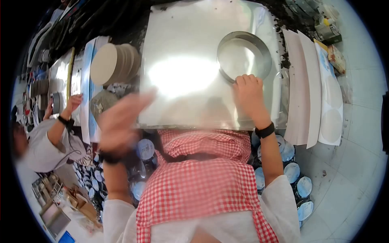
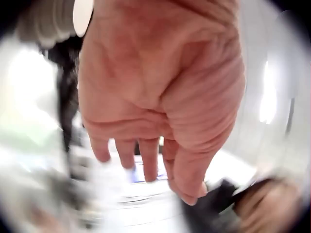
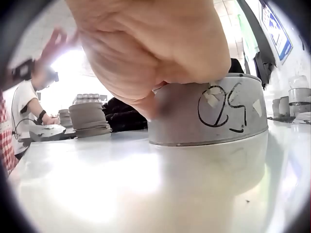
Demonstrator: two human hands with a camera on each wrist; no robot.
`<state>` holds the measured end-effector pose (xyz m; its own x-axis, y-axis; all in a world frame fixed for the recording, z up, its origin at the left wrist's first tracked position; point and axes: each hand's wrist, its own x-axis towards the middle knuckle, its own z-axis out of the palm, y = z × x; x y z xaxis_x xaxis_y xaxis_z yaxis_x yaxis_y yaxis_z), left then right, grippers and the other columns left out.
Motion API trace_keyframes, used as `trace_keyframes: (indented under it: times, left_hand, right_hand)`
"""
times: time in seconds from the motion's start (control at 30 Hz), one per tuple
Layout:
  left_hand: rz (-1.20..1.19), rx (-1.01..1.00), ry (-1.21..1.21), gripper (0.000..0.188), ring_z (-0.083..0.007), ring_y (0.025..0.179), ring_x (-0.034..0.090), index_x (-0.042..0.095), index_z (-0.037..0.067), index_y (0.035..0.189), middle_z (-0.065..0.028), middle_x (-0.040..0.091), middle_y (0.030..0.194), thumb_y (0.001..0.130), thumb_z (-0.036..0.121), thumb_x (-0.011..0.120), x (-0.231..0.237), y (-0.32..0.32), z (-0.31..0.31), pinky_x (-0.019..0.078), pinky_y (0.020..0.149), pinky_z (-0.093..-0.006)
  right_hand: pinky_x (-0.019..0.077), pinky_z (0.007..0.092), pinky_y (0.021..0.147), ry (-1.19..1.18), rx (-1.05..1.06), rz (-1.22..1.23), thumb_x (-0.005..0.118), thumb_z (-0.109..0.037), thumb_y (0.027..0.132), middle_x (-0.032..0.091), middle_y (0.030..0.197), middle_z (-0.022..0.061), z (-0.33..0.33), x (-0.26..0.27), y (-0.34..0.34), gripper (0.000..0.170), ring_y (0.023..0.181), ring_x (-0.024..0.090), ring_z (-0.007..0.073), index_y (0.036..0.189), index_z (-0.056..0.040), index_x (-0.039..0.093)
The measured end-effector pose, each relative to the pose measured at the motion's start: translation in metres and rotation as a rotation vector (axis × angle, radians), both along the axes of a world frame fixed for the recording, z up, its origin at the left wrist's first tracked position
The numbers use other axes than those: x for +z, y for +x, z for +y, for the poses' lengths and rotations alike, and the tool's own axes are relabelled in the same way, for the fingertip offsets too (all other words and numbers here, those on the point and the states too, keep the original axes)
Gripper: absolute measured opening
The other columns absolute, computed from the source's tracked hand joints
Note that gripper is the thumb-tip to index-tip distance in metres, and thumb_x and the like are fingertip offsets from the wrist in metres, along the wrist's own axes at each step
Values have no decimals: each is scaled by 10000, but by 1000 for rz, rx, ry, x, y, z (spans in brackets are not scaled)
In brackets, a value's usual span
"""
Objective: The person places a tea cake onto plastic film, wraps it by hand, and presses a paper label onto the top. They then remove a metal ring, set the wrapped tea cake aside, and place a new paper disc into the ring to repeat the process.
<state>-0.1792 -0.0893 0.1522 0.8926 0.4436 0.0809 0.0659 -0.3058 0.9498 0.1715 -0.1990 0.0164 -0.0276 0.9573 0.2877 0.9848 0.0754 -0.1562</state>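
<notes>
Beige round-disc stack (image 1: 115,64) is standing within reach, presumably deliberately. Empty, loose-fingered left hand (image 1: 123,119) is hovering nearby. On glossy pale sheet (image 1: 178,103), grey metal ring (image 3: 214,116) is lying; right hand (image 1: 250,95) is gripping its near rim, likely steadying it.

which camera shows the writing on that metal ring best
The right wrist view: it faces the metal ring side-on, so the black writing shows large. The head view shows the ring from above, no writing visible; the left wrist view shows neither.

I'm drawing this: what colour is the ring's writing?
Black. The writing on the ring shows best in the right wrist view.
</notes>
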Motion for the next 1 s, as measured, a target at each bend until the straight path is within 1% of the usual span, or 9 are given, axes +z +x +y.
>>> trace_keyframes:
  times: [0.2,0.33,0.47,0.53,0.63,0.77,0.9,0.97,1.0]
  left_hand:
    - [445,126,441,158,-355,1472,141,627,88,832,-129,279,1560,779,170,751,-155,1,-18,137,1160,-527]
    - [327,234,152,82,-323,1407,299,638,93,847,-102,456,1440,826,148,696,-164,0,-9,222,1135,-506]
    - [729,-14,494,99,-271,1128,593,636,68,896,-115,669,1040,880,165,634,-104,36,36,391,1021,-444]
    - [359,281,421,174,-246,663,530,534,-2,893,-120,535,705,951,160,559,-115,55,59,439,674,-358]
    - [103,393,293,303,-111,563,302,443,-11,773,-58,283,623,950,189,586,-42,80,71,291,499,-301]
    - [-72,238,703,400,-165,477,346,497,58,668,-43,325,568,697,280,830,-45,54,52,273,458,-335]
    - [19,94,1142,272,-218,796,640,677,69,979,-53,683,919,738,173,749,-82,11,28,465,643,-333]
    - [192,85,1182,329,-229,993,623,662,80,1088,-66,657,1122,770,148,713,-103,-14,10,469,775,-358]
    - [280,85,1197,363,-235,1092,615,655,85,1143,-72,644,1224,786,135,695,-113,-22,1,471,841,-371]
  right_hand:
    - [382,373,746,64,5,-14,644,-149,783,538,787,37,3,-9,3,109,805,531,222,801,-112,543]
    - [385,381,737,14,48,168,635,-122,783,578,784,48,3,6,2,51,794,552,250,802,-101,593]
    - [403,387,727,-140,410,575,621,-122,767,587,731,80,-27,92,1,55,767,553,295,809,-93,641]
    - [421,381,790,-352,806,972,642,-103,764,553,754,70,-28,108,-8,82,770,545,263,817,-53,604]
    - [423,388,800,-452,753,331,643,-113,749,562,762,68,-17,87,-36,82,791,556,247,807,-69,605]
    - [440,393,846,77,373,222,622,-115,788,616,908,72,27,-14,-49,131,865,588,235,912,-85,651]
    - [384,436,1002,76,712,424,622,-168,840,586,1167,139,-3,28,-108,344,1118,532,294,1157,-39,587]
    - [355,458,1080,70,884,517,622,-195,866,571,1296,172,-18,50,-121,456,1245,504,323,1280,-16,555]
    - [345,459,1088,15,645,487,625,-201,865,537,1326,196,-23,56,-111,484,1268,473,349,1295,1,532]
